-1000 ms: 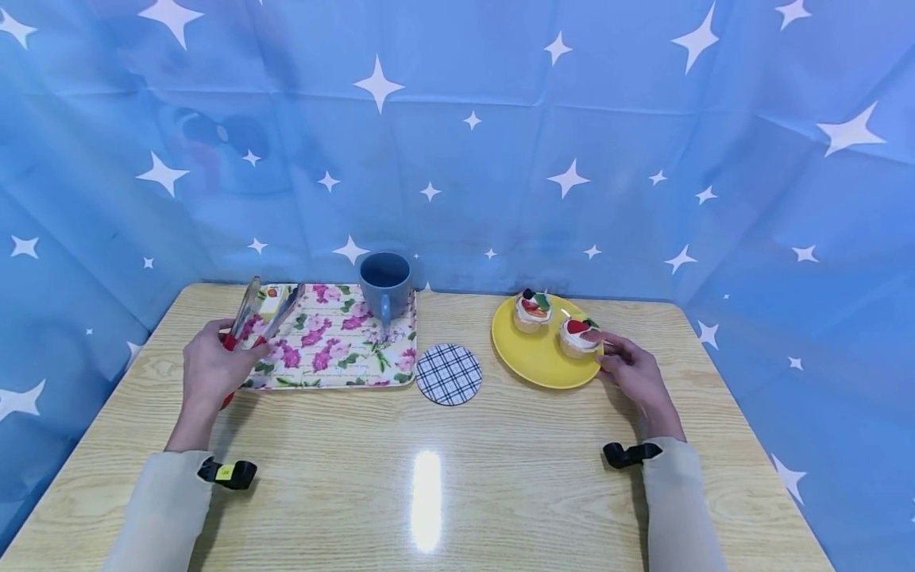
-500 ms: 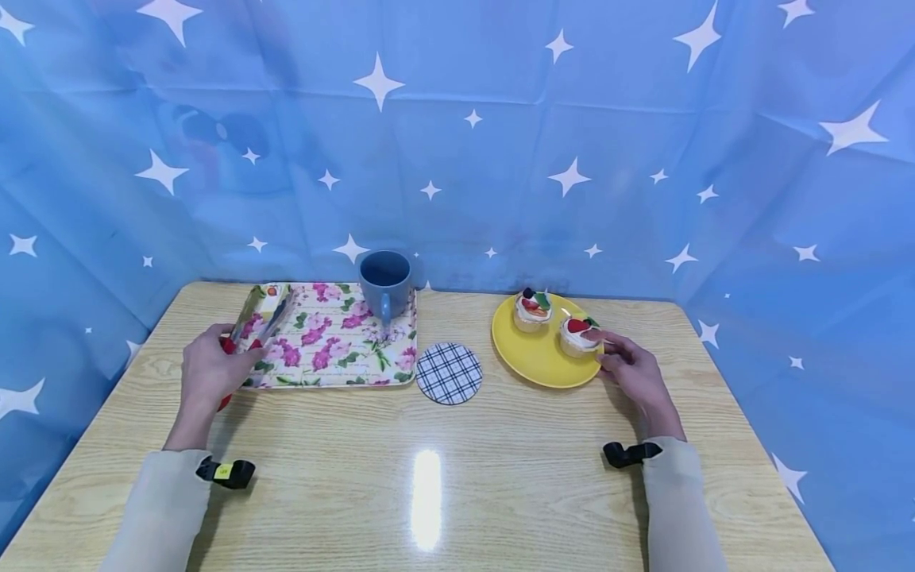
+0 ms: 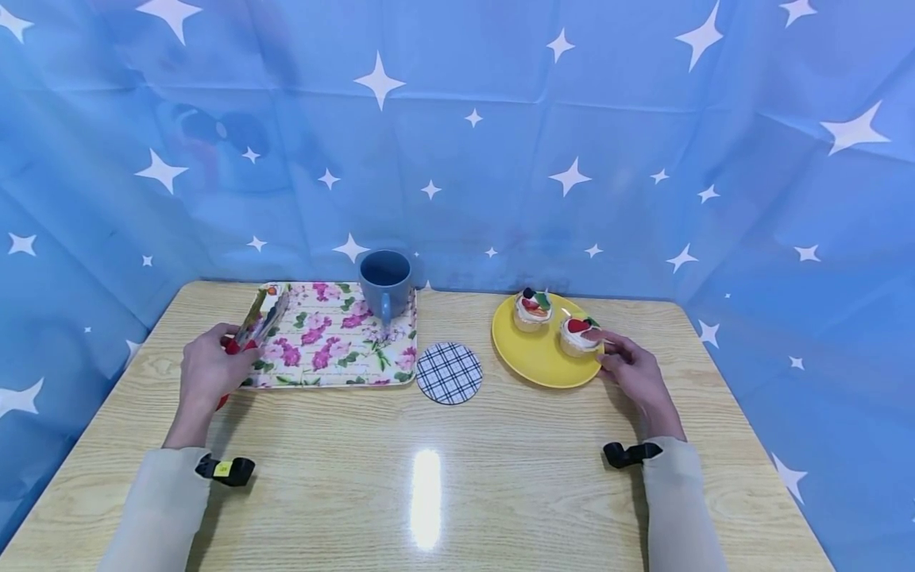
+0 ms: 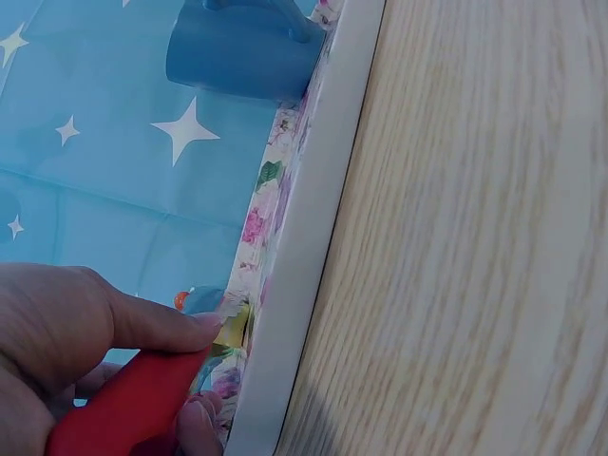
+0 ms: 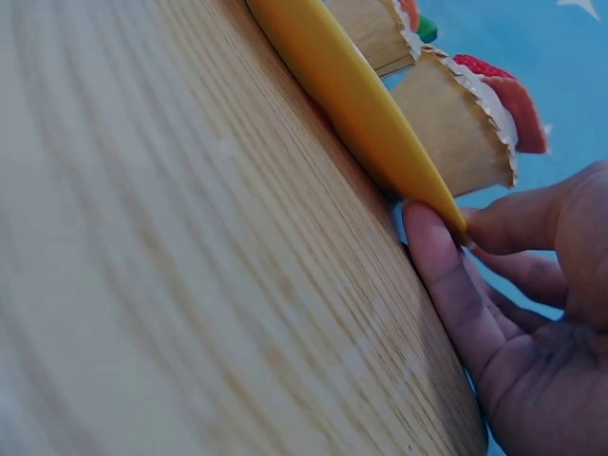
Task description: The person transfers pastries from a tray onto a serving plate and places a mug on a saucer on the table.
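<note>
My left hand [image 3: 210,365] grips red-handled tongs [image 4: 133,399], pointing away from me over the left end of a floral tray [image 3: 343,373]. The tong tips stand close on either side of a small cake piece [image 3: 271,292] with an orange topping, partly hidden by the metal arms. On the right, my right hand [image 3: 632,373] pinches the rim of a yellow plate [image 3: 532,365], thumb and fingers on opposite faces in the right wrist view. Two fruit-topped cupcakes sit on it: one toward the back [image 3: 532,311], another [image 3: 577,340] beside my fingertips.
A blue mug [image 3: 385,290] stands at the tray's back right corner, handle toward me. Between tray and plate lies a round checked coaster [image 3: 449,373]. The wooden table [image 3: 343,477] stretches toward me, and a blue star curtain [image 3: 472,183] hangs behind it.
The tongs' arms have come closer together around the cake piece, with their tips now lower over the tray. My right hand and the plate have stayed still.
</note>
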The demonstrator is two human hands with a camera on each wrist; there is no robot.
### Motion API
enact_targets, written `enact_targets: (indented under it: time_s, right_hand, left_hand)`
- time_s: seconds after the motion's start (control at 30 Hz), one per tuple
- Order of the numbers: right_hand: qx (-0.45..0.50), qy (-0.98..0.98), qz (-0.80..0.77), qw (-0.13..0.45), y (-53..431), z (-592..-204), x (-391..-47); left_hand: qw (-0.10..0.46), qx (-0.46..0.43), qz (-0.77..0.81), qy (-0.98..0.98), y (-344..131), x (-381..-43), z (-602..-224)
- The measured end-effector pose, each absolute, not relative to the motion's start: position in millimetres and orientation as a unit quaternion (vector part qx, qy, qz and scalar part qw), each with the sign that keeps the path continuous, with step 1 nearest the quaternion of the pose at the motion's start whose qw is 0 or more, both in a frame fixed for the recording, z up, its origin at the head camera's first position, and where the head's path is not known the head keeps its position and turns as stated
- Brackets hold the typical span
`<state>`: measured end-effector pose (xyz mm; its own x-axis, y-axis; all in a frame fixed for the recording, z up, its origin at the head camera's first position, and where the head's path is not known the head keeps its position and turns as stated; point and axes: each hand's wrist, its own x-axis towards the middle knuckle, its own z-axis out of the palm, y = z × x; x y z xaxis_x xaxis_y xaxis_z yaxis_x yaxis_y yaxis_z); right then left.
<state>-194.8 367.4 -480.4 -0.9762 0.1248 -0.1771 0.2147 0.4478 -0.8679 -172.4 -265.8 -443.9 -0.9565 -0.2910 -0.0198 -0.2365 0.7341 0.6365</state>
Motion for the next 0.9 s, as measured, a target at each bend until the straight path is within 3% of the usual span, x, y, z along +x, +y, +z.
enact_targets:
  time_s: [0.9]
  right_hand:
    - [0.091,0.848,-0.521,0.044,367.6,-480.6,-194.3]
  left_hand:
    - [0.061,0.138,-0.360,-0.921,-262.8,-163.2,-442.5]
